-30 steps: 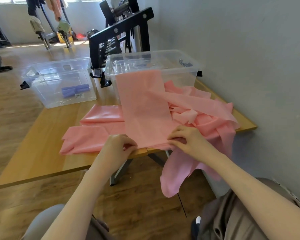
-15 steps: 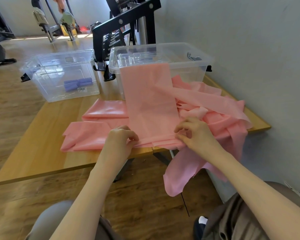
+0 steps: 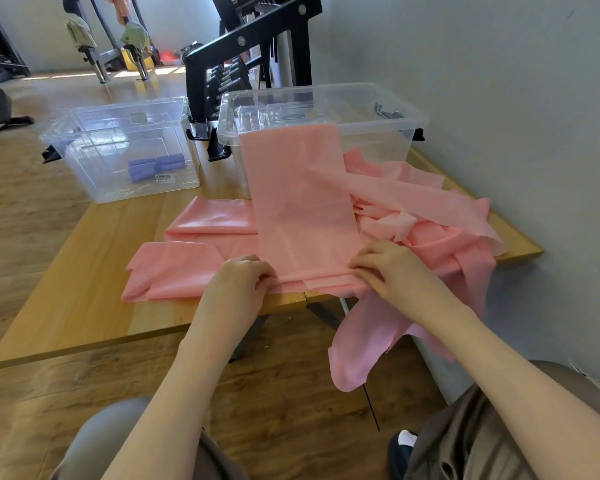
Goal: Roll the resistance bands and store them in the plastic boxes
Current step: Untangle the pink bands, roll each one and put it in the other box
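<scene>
A wide pink resistance band (image 3: 302,202) runs from the rim of the right clear plastic box (image 3: 378,109) down to the table's front edge. My left hand (image 3: 241,282) and my right hand (image 3: 385,268) pinch its folded near end at either side. More pink bands (image 3: 430,230) lie heaped to the right, and one end hangs off the table. Flat pink bands (image 3: 177,268) lie under and to the left. The left clear plastic box (image 3: 118,116) holds purple rolled bands (image 3: 155,166).
The wooden table (image 3: 94,306) stands against a grey wall (image 3: 499,98) on the right. A black dumbbell rack (image 3: 243,46) stands behind the boxes. Gym machines stand at the far back. My knees show below the table edge.
The view has shifted slightly. Both hands have stayed at the near end of the band, and their fingers have worked the edge over into a small fold.
</scene>
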